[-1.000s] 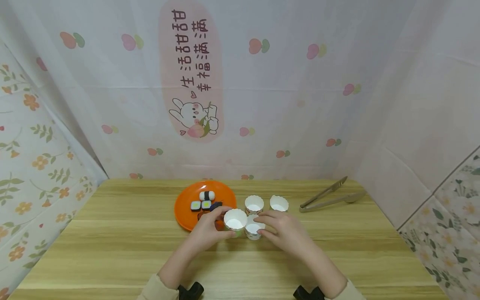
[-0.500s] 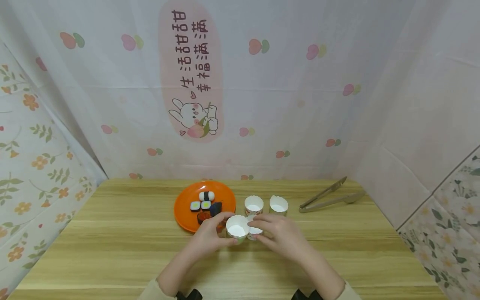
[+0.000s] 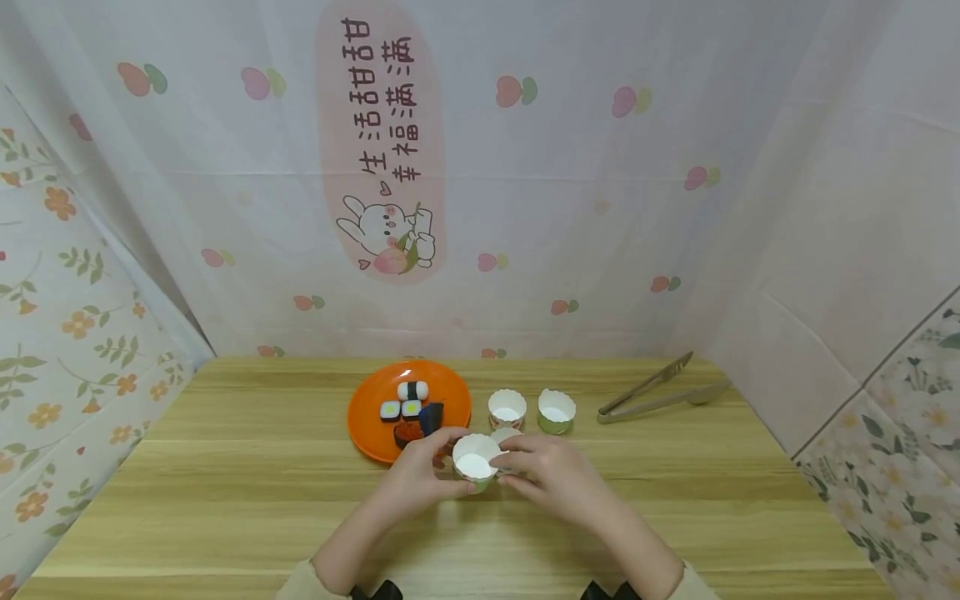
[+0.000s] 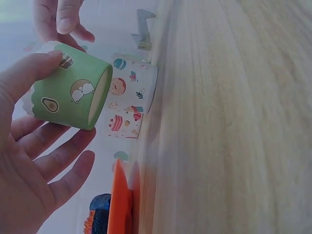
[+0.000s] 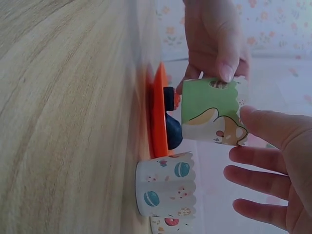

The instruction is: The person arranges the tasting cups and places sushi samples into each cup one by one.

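My left hand holds a green paper baking cup with cartoon prints, thumb on one side and fingers on the other. The cup is raised off the table and tilted a little, its white scalloped mouth facing up in the head view. At its rim is my right hand; in the right wrist view the thumb appears to touch the rim, while the other fingers extend fairly straight. Just behind stands a white patterned cup, partly hidden by the green one and the right fingers in the head view.
Further back stand a white patterned cup and another green cup. An orange plate with several sushi pieces lies at the left. Metal tongs rest at the back right of the wooden table.
My left hand has brought the green cup slightly right and nearer. My right hand has shifted a little left, from the white patterned cup to the green cup's rim.
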Demonstrator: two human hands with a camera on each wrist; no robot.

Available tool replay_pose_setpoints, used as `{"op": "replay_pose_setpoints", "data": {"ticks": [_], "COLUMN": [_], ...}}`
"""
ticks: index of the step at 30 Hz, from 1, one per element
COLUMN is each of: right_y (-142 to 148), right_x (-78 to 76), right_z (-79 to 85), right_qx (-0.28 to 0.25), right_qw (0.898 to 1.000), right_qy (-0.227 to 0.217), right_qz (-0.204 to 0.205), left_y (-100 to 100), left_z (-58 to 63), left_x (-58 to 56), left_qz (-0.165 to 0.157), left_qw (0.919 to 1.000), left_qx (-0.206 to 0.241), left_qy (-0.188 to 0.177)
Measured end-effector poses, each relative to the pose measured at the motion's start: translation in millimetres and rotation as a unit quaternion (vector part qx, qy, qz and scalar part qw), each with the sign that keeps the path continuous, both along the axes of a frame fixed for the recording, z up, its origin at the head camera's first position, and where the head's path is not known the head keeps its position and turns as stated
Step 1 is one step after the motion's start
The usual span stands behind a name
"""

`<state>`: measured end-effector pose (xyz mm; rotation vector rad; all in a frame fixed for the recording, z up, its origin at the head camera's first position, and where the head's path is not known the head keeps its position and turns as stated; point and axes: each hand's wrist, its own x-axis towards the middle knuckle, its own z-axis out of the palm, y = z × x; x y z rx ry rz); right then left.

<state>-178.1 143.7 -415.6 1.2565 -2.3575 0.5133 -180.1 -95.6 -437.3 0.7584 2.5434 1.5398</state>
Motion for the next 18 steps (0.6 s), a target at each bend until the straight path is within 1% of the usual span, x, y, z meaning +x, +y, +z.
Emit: {"op": "replay_pose_setpoints", "data": {"ticks": [9, 12, 18], "right_y": [-0.3, 0.0, -0.1], "right_x": [-0.1, -0.4, 0.3], "right_z": [-0.9, -1.6, -1.3], "right_qx": [-0.001, -0.003, 0.002], "right_qw": [1.000, 1.000, 1.000], "right_qy": [0.008, 0.010, 0.015], "right_qz": [0.003, 0.006, 0.009], "left_y": [0.2, 0.1, 0.0], "left_z": [1.4, 2.1, 2.1], "left_x": [0.4, 0.8, 1.2], "left_qz": [-0.004, -0.004, -0.006], "left_qw": [1.0000, 1.0000, 0.9999], "left_qx": [0.001, 0.001, -0.008], "left_qy": [0.007, 0.004, 0.009]}}
